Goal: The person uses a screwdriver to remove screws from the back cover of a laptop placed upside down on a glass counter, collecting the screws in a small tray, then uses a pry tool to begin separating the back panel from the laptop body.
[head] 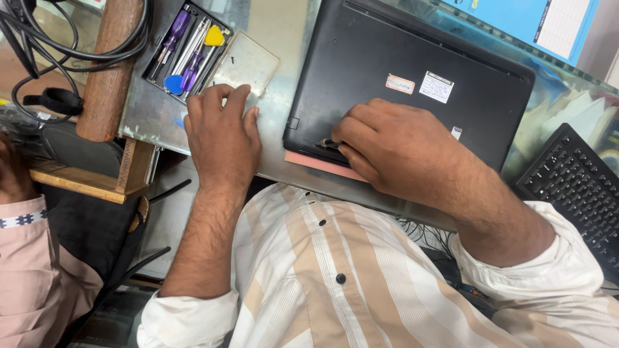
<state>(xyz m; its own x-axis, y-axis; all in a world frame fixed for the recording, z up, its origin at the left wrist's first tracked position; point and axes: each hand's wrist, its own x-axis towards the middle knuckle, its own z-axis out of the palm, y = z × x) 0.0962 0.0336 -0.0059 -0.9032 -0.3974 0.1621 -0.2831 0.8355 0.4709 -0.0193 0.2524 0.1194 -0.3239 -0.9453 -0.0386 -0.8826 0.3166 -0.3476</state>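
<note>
Right hand [393, 151] fingers curled together, clamped on a small dark tool [327, 143]; only its tip shows past the fingertips, pressed flat against the near edge of the laptop [412, 58]. Can't tell what kind of tool, too much hidden under the hand. Laptop is black, closed, lying bottom-up on the table [271, 161], two small stickers on the base, near edge sitting on a thin pink sheet [319, 165] that pokes out underneath. Left hand [222, 132] is palm-down on the table just left of the laptop, fingers loosely together and bent, holding nothing; fingertips rest on the near edge of a clear plastic lid [248, 64]. Touching that lid on its left, an open black tool case [187, 48] with purple-handled screwdrivers, metal tools, a blue pick and a yellow pick. Further left, a round wooden post [109, 71] with black cables [77, 38] looped around it. Far right, a black keyboard [574, 187] at the table edge, well apart from both hands. Top right, a blue sheet [516, 16] behind the laptop. Person wears a cream striped shirt with dark buttons, sleeves rolled. Bottom left, another person's pink sleeve [29, 258], clear of the work.
</note>
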